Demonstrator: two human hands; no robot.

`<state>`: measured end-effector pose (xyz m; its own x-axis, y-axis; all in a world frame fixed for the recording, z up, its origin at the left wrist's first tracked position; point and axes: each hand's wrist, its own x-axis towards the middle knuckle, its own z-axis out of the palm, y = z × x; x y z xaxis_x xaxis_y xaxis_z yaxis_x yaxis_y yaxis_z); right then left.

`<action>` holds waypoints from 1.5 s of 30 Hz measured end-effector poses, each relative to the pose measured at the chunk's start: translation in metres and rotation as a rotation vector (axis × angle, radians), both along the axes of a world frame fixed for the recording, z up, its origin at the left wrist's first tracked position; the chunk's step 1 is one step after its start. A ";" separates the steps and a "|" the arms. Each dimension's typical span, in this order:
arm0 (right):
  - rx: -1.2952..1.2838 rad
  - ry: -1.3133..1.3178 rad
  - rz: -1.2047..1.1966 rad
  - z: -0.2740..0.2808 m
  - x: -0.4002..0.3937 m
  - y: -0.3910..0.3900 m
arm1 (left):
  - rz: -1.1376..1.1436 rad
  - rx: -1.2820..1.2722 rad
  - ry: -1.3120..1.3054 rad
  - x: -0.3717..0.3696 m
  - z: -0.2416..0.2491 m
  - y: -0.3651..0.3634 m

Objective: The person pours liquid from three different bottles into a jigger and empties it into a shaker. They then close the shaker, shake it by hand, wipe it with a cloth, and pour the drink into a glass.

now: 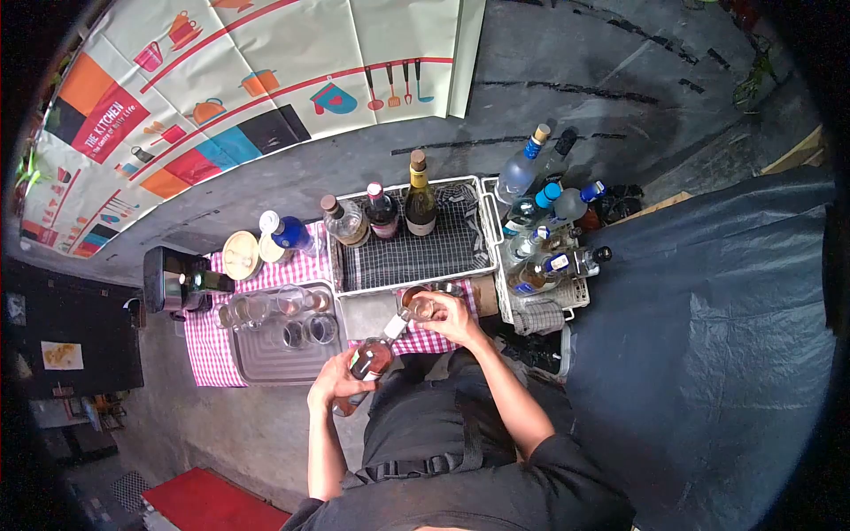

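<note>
My left hand (333,380) is wrapped round a bottle (372,357) of reddish-amber liquid. The bottle is tilted, its pale-labelled neck pointing up and right. Close to its mouth, my right hand (454,320) grips a small clear glass (421,309) between thumb and fingers. Whether liquid is passing between them is too small to tell. Just behind the held glass, more glassware is partly hidden by my fingers. Below lies a red-and-white checked cloth (425,342).
A grey tray (266,361) with several clear glasses stands left. Behind, a white wire basket (416,285) holds three corked or capped bottles. Several bottles (536,210) crowd a second basket at right. A black coffee-maker-like appliance (166,276) stands far left. Dark sheeting (691,354) hangs right.
</note>
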<state>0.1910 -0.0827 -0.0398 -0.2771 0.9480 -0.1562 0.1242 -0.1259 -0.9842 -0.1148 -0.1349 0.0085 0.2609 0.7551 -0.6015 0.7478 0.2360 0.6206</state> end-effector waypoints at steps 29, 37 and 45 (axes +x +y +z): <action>0.260 -0.277 -0.027 0.009 0.002 0.010 | 0.045 0.033 -0.077 0.006 -0.006 0.002; 0.232 -0.168 -0.014 0.004 -0.002 0.008 | -0.008 0.038 0.017 0.009 0.015 0.005; 0.245 -0.170 -0.018 0.004 -0.002 0.008 | -0.073 0.001 0.085 0.005 0.017 0.008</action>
